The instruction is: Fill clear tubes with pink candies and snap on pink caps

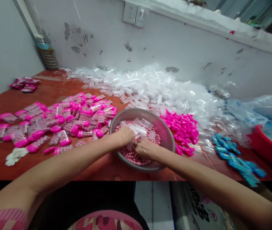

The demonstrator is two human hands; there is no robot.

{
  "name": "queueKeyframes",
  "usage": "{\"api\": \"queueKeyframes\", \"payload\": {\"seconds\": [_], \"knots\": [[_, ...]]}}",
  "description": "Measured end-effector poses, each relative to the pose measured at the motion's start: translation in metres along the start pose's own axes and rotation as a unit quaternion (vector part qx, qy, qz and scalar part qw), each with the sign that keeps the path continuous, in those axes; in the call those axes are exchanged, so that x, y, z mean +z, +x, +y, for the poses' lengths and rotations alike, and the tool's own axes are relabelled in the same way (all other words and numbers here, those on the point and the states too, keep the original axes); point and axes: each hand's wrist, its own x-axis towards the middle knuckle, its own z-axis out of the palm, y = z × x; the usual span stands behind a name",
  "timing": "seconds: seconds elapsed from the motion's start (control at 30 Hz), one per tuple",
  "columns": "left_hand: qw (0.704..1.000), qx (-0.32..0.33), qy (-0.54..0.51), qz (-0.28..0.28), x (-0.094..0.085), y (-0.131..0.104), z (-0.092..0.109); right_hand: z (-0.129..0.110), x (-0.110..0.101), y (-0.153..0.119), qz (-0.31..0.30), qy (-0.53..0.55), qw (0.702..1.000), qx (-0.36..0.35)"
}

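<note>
- Already, bead-filled, pink-capped containers [59, 111] are lying at ten o'clock.
- Clear unfilled ones [159, 84] are lying at twelve.
- My left hand [126, 135] and right hand [147, 149] are curling in the bowl [166, 135], grips unclear.

The red table [90, 169] bears clear containers [140, 83] (heaped high) and a metal bowl [171, 137].

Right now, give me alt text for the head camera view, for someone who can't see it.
Two bare hands, left and right, reach into a metal bowl of pink beads and clear containers on a red table. Filled pink-capped containers lie left; empty clear ones and loose pink caps lie behind and right.
</note>
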Motion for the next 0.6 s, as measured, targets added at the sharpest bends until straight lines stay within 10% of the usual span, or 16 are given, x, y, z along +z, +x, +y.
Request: {"api": "queueKeyframes", "payload": {"seconds": [0.17,0.43,0.6], "knots": [[0.998,-0.014,0.055,-0.013,-0.022,-0.002,-0.016,0.004,-0.012,0.009,0.055,0.268,0.962,0.006],[0.977,-0.045,-0.166,0.127,-0.039,-0.028,-0.001,0.015,-0.026,-0.027,0.151,0.686,0.711,0.027],[0.926,-0.022,-0.374,0.048,-0.030,-0.032,0.019,0.014,-0.021,-0.030,0.243,0.708,0.662,0.040]]}}
